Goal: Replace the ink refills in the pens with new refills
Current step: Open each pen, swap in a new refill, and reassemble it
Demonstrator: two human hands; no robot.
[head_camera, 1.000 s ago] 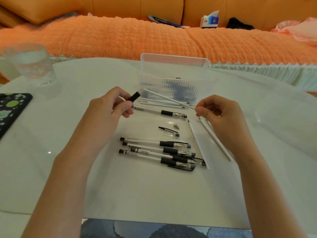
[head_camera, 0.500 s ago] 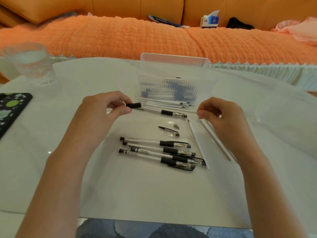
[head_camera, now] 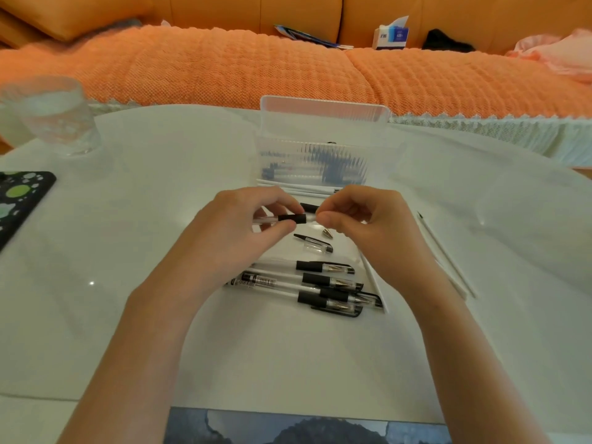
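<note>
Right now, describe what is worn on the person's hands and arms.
Nothing is worn that shows. The left hand and the right hand are bare: no gloves, rings or markings visible. Both forearms are bare down to the frame's bottom edge, with no sleeve, watch or bracelet in view.

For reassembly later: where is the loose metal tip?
Head view, centre: the metal tip lies on the table beside the right hand, just beyond the loose pen cap.

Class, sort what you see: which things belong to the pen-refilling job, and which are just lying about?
Job: pen held by left hand and right hand, metal tip, cap, pile of pens, refills, clear box.
Lying about: glass, tissue box, spotted mat.
</note>
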